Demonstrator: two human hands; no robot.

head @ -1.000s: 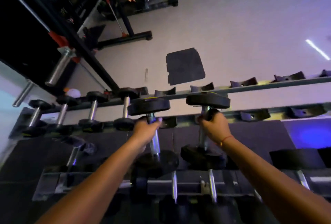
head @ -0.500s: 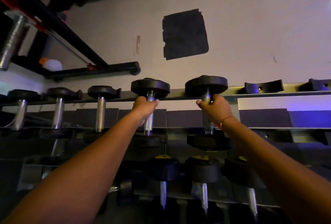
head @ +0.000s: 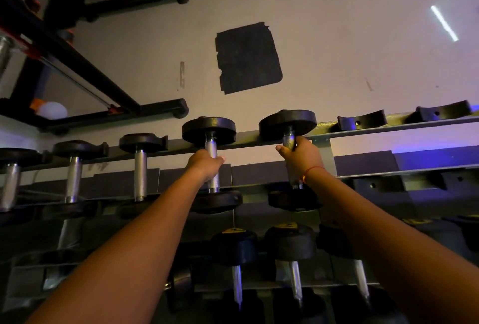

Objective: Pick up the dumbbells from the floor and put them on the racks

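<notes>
Both dumbbells now racked, left hand [head: 206, 165], right hand [head: 303, 157] gripping chrome handles

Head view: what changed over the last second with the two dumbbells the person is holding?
Both black-ended, steel-handled dumbbells went from held in front of the rack to lying across the top tier of the grey metal rack: left dumbbell, right dumbbell. No release: the left hand and the right hand still grip the handles. The racked dumbbells to the left stayed put.

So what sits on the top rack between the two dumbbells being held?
Nothing: the head view shows only bare rail between the left dumbbell and the right dumbbell.
</notes>
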